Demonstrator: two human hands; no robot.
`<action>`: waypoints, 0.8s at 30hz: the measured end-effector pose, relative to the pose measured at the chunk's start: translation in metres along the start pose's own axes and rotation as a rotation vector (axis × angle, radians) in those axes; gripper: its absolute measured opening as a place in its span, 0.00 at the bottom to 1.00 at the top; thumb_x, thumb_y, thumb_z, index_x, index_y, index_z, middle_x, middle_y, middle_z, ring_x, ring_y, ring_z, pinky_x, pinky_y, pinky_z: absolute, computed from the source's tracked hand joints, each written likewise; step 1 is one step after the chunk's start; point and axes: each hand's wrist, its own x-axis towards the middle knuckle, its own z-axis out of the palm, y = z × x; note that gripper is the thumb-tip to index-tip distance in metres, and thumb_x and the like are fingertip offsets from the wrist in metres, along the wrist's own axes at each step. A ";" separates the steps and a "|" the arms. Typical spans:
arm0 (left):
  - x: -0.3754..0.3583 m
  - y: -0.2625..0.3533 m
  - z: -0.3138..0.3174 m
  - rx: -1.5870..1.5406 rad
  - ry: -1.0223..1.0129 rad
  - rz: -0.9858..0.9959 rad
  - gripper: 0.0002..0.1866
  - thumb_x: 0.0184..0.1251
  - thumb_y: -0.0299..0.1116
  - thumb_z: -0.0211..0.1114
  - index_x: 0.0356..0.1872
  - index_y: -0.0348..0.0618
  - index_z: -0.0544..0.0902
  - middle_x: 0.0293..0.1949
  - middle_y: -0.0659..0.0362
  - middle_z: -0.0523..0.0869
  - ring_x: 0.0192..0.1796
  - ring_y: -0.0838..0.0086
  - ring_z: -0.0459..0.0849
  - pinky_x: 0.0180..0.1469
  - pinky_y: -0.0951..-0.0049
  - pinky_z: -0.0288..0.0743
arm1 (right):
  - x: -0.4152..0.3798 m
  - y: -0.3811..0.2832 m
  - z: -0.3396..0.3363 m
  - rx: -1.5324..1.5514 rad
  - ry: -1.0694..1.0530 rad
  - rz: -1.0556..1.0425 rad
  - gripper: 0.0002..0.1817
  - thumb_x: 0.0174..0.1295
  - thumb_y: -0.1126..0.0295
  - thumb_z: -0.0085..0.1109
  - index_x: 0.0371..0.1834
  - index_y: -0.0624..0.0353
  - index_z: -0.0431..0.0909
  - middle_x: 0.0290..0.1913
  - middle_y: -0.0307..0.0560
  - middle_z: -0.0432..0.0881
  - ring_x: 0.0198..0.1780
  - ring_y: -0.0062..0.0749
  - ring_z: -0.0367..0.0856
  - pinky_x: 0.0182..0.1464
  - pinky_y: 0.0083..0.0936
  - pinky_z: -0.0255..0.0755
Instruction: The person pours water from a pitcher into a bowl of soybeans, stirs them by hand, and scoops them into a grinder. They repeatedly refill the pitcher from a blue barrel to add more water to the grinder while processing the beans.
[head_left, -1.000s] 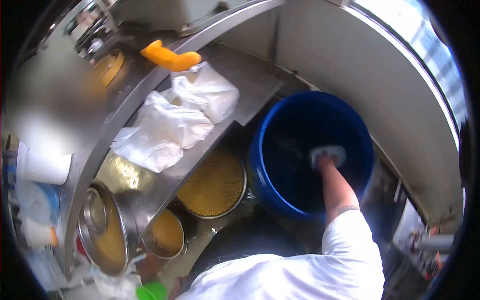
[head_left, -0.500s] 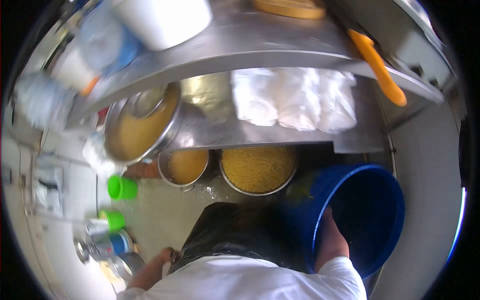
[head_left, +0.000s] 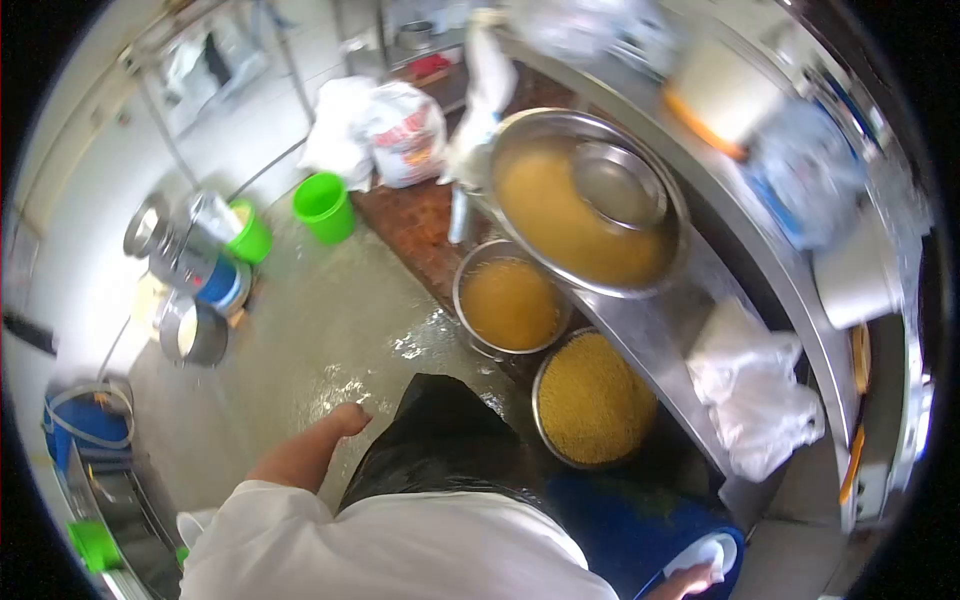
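Note:
My right hand (head_left: 692,578) is at the lower right, its fingers closed on the edge of a white plastic container (head_left: 708,552). Both are over the mouth of the blue barrel (head_left: 640,535), and my sleeve and the frame edge hide part of them. To the left of my black apron (head_left: 430,440), my left hand (head_left: 349,418) hangs above the wet floor. It looks loosely open, with nothing visible in it. Nearest the barrel stands a metal pot of yellow grains (head_left: 595,400). Beside that is a smaller pot of cloudy yellowish liquid (head_left: 508,305).
On the steel counter, a large metal pot (head_left: 510,130) contains yellowish liquid and a metal bowl (head_left: 620,185). White plastic bags (head_left: 755,390) lie on the lower shelf. Green buckets (head_left: 323,208) and a steel machine (head_left: 195,270) stand on the floor (head_left: 300,330) to the left.
My view has swung left, so the pots and barrel appear farther right and turned. My right hand has risen from deep inside the barrel, and a white container now shows with it.

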 end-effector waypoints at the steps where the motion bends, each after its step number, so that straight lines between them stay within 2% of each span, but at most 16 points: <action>1: -0.001 -0.025 0.007 0.052 -0.062 -0.076 0.32 0.77 0.55 0.56 0.52 0.30 0.90 0.57 0.37 0.90 0.62 0.42 0.88 0.66 0.49 0.80 | -0.026 -0.031 0.005 -0.056 0.041 -0.083 0.22 0.74 0.53 0.67 0.56 0.63 0.87 0.50 0.50 0.89 0.50 0.42 0.87 0.49 0.39 0.81; 6: -0.060 -0.128 0.003 0.037 -0.192 -0.177 0.26 0.77 0.52 0.59 0.50 0.37 0.93 0.53 0.41 0.92 0.60 0.44 0.90 0.63 0.51 0.82 | -0.165 -0.148 0.051 -0.168 0.122 -0.395 0.22 0.74 0.54 0.68 0.54 0.64 0.86 0.47 0.49 0.87 0.48 0.42 0.87 0.47 0.40 0.81; 8: -0.062 -0.171 0.015 -0.086 -0.246 -0.396 0.20 0.73 0.47 0.64 0.48 0.41 0.94 0.49 0.42 0.93 0.56 0.48 0.92 0.57 0.52 0.84 | -0.219 -0.174 0.078 -0.175 0.079 -0.470 0.22 0.74 0.54 0.68 0.54 0.64 0.86 0.46 0.49 0.87 0.48 0.42 0.86 0.46 0.40 0.81; 9: -0.058 -0.191 0.016 -0.102 -0.241 -0.408 0.20 0.73 0.47 0.64 0.48 0.41 0.94 0.49 0.42 0.93 0.56 0.48 0.92 0.57 0.52 0.84 | -0.243 -0.180 0.092 -0.172 0.041 -0.491 0.22 0.74 0.54 0.68 0.53 0.64 0.86 0.46 0.48 0.87 0.47 0.42 0.86 0.46 0.40 0.81; 11: -0.043 -0.230 0.021 -0.015 -0.462 -0.244 0.15 0.66 0.39 0.68 0.44 0.41 0.95 0.45 0.43 0.94 0.51 0.49 0.94 0.51 0.52 0.85 | -0.280 -0.178 0.122 -0.182 -0.083 -0.512 0.21 0.74 0.54 0.68 0.53 0.64 0.85 0.45 0.48 0.86 0.47 0.42 0.86 0.45 0.41 0.81; 12: -0.034 -0.242 0.018 -0.029 -0.460 -0.253 0.15 0.66 0.39 0.68 0.44 0.41 0.95 0.45 0.43 0.94 0.51 0.49 0.94 0.51 0.52 0.85 | -0.297 -0.172 0.137 -0.188 -0.150 -0.507 0.21 0.74 0.54 0.68 0.52 0.64 0.85 0.44 0.48 0.86 0.46 0.42 0.86 0.45 0.41 0.81; 14: -0.016 -0.254 0.002 0.103 -0.485 -0.080 0.12 0.59 0.32 0.69 0.41 0.40 0.95 0.43 0.43 0.94 0.48 0.48 0.94 0.48 0.51 0.86 | -0.325 -0.147 0.173 -0.212 -0.331 -0.457 0.21 0.73 0.54 0.68 0.52 0.65 0.85 0.43 0.47 0.85 0.46 0.42 0.85 0.44 0.41 0.81; 16: -0.003 -0.253 -0.014 -0.160 -0.235 -0.266 0.11 0.57 0.31 0.70 0.38 0.39 0.94 0.43 0.43 0.94 0.48 0.45 0.93 0.50 0.49 0.85 | -0.324 -0.090 0.220 -0.302 -0.601 -0.395 0.21 0.73 0.54 0.68 0.51 0.65 0.85 0.42 0.47 0.85 0.45 0.42 0.85 0.43 0.42 0.81; 17: 0.006 -0.251 -0.024 -0.227 -0.100 -0.256 0.12 0.61 0.32 0.68 0.40 0.38 0.94 0.45 0.41 0.93 0.49 0.44 0.92 0.52 0.47 0.85 | -0.453 -0.120 0.235 -0.088 -0.661 -0.169 0.19 0.74 0.57 0.67 0.49 0.65 0.82 0.39 0.45 0.82 0.41 0.40 0.83 0.40 0.46 0.80; 18: 0.016 -0.246 -0.039 -0.293 0.036 -0.251 0.12 0.65 0.32 0.66 0.42 0.37 0.93 0.47 0.40 0.93 0.51 0.43 0.92 0.54 0.46 0.84 | -0.511 -0.106 0.255 -0.018 -0.833 -0.170 0.18 0.75 0.59 0.66 0.53 0.66 0.82 0.40 0.45 0.82 0.41 0.40 0.82 0.39 0.47 0.80; 19: 0.018 -0.233 -0.064 -0.381 0.176 -0.234 0.14 0.69 0.34 0.63 0.45 0.37 0.91 0.49 0.38 0.92 0.53 0.42 0.91 0.57 0.45 0.83 | -0.540 -0.095 0.285 -0.114 -0.947 0.012 0.23 0.73 0.59 0.66 0.60 0.67 0.80 0.52 0.53 0.85 0.50 0.47 0.87 0.42 0.50 0.87; 20: 0.011 -0.215 -0.098 -0.462 0.320 -0.218 0.15 0.74 0.35 0.60 0.49 0.36 0.90 0.51 0.37 0.91 0.55 0.41 0.89 0.59 0.45 0.81 | -0.581 -0.090 0.312 -0.284 -0.913 0.057 0.21 0.74 0.62 0.64 0.60 0.68 0.79 0.45 0.50 0.83 0.44 0.48 0.87 0.38 0.54 0.86; 21: 0.004 -0.202 -0.135 -0.499 0.382 -0.150 0.16 0.78 0.36 0.57 0.51 0.36 0.88 0.52 0.37 0.90 0.56 0.41 0.88 0.60 0.44 0.81 | -0.653 -0.102 0.328 -0.283 -0.993 0.131 0.20 0.74 0.64 0.63 0.60 0.68 0.79 0.42 0.48 0.81 0.38 0.45 0.86 0.33 0.50 0.85; 22: -0.006 -0.191 -0.175 -0.530 0.442 -0.082 0.18 0.81 0.38 0.55 0.54 0.36 0.87 0.54 0.36 0.89 0.58 0.40 0.87 0.61 0.44 0.80 | -0.693 -0.086 0.351 -0.145 -1.145 0.205 0.18 0.74 0.65 0.64 0.60 0.67 0.80 0.42 0.47 0.82 0.38 0.44 0.86 0.29 0.46 0.83; 23: -0.014 -0.186 -0.208 -0.595 0.545 -0.020 0.16 0.82 0.38 0.56 0.53 0.38 0.86 0.51 0.38 0.89 0.56 0.40 0.87 0.59 0.46 0.80 | -0.732 -0.077 0.374 -0.106 -1.288 0.270 0.18 0.74 0.66 0.65 0.61 0.64 0.80 0.43 0.46 0.83 0.37 0.41 0.86 0.27 0.41 0.82; 24: -0.024 -0.180 -0.244 -0.658 0.649 0.046 0.14 0.82 0.39 0.58 0.53 0.40 0.85 0.49 0.40 0.88 0.54 0.40 0.86 0.57 0.47 0.80 | -0.762 -0.064 0.397 -0.171 -1.373 0.226 0.19 0.73 0.67 0.66 0.64 0.61 0.80 0.43 0.44 0.83 0.37 0.37 0.85 0.25 0.37 0.81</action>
